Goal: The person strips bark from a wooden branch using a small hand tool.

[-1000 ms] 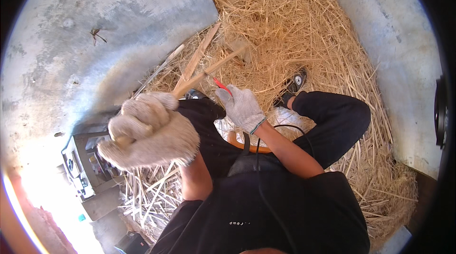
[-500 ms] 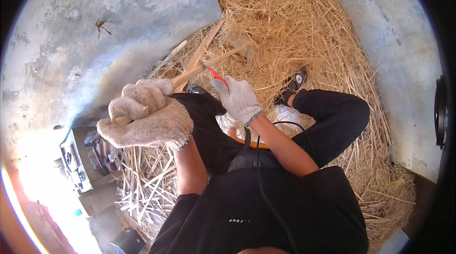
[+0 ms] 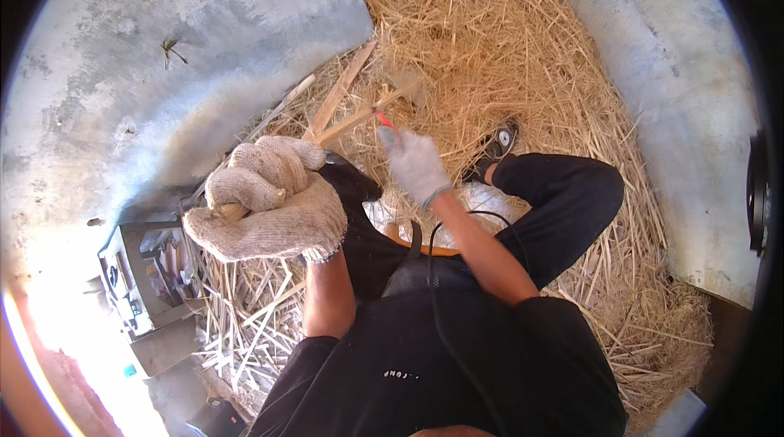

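Observation:
My left hand (image 3: 273, 200), in a thick knitted glove, is closed around a pale wooden stick (image 3: 347, 124). One end of the stick shows at the near side of the glove, and the rest points up and right over the shavings. My right hand (image 3: 418, 167), in a thinner white glove, grips a red-handled knife (image 3: 385, 119). Its blade, mostly hidden, lies against the stick about halfway along the exposed length. Beyond my left hand, another flat wooden strip (image 3: 343, 87) rests on the pile.
Straw-like shavings (image 3: 490, 45) cover the floor ahead and around my bent legs (image 3: 563, 208). Grey walls (image 3: 196, 53) rise at left and right. A small shelf (image 3: 151, 274) with assorted items stands at left. A dark cable (image 3: 437, 306) hangs over my shirt.
My right hand and the knife have moved slightly right and outward along the stick. My left hand keeps its hold, shifted slightly right in view.

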Demonstrator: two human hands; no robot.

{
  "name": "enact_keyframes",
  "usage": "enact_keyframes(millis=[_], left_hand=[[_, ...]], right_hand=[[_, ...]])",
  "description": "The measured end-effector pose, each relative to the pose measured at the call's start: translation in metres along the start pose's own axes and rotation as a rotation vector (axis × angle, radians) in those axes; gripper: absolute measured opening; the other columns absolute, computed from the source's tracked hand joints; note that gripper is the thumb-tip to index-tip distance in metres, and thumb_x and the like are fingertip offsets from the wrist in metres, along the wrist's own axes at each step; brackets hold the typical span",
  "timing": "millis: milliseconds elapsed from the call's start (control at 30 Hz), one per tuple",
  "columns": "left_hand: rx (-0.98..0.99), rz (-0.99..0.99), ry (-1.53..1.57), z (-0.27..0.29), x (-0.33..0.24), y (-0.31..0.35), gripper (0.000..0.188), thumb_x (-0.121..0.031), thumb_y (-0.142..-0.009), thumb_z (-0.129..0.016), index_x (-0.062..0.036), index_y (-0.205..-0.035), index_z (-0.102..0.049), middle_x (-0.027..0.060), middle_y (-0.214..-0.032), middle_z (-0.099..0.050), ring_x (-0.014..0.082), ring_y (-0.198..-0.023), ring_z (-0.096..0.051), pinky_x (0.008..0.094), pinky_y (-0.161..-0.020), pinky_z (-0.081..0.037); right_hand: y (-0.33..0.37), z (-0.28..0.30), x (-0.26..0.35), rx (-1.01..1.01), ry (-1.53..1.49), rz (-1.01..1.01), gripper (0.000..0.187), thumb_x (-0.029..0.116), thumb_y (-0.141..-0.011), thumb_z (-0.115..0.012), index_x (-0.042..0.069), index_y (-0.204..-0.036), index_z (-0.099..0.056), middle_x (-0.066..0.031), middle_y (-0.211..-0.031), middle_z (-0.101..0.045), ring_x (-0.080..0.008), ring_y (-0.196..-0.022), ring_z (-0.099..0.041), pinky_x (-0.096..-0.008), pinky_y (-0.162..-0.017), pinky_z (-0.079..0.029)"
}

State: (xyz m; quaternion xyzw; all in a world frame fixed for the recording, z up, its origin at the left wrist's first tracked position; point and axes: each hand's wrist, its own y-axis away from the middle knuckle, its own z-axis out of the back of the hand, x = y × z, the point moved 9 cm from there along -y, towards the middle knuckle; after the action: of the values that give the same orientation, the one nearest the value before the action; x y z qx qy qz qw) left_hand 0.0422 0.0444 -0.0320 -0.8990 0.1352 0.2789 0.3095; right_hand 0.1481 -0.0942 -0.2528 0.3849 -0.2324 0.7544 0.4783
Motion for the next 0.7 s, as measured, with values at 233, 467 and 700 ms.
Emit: enact_keyframes(millis=[233, 467, 700], left_hand=[[-0.023, 0.068, -0.1, -0.021, 0.009, -0.002, 0.056, -0.04, -0.096, -0.029, -0.0142, -0.046, -0.034, 0.0008, -0.043, -0.025, 0.0144, -0.037, -0.022, 0.032, -0.037, -0.024], [0.375, 0.09, 0.076, -0.043, 0.016, 0.005, 0.067, -0.053, -0.102, -0.027, -0.0089, -0.057, -0.049, 0.0076, -0.049, -0.041, 0.022, -0.044, -0.036, 0.0414, -0.045, -0.043], [0.503, 0.191, -0.169, -0.016, 0.021, 0.013, 0.071, -0.057, -0.104, -0.034, -0.0051, -0.064, -0.062, 0.0105, -0.054, -0.051, 0.0248, -0.048, -0.049, 0.0426, -0.051, -0.05]], right_hand=[[-0.034, -0.008, -0.049, 0.073, 0.066, -0.158, 0.071, 0.06, -0.105, -0.036, -0.001, -0.09, -0.067, -0.0336, -0.082, -0.065, -0.0521, -0.086, -0.065, -0.058, -0.074, -0.05], [-0.039, -0.002, -0.058, 0.04, 0.1, -0.132, 0.062, 0.051, -0.107, -0.036, -0.002, -0.093, -0.066, -0.0312, -0.083, -0.068, -0.0515, -0.084, -0.067, -0.0585, -0.079, -0.052], [-0.075, -0.028, -0.204, 0.235, 0.236, -0.385, 0.065, 0.053, -0.106, -0.036, -0.003, -0.114, -0.068, -0.0339, -0.102, -0.068, -0.0511, -0.103, -0.065, -0.0548, -0.089, -0.051]])
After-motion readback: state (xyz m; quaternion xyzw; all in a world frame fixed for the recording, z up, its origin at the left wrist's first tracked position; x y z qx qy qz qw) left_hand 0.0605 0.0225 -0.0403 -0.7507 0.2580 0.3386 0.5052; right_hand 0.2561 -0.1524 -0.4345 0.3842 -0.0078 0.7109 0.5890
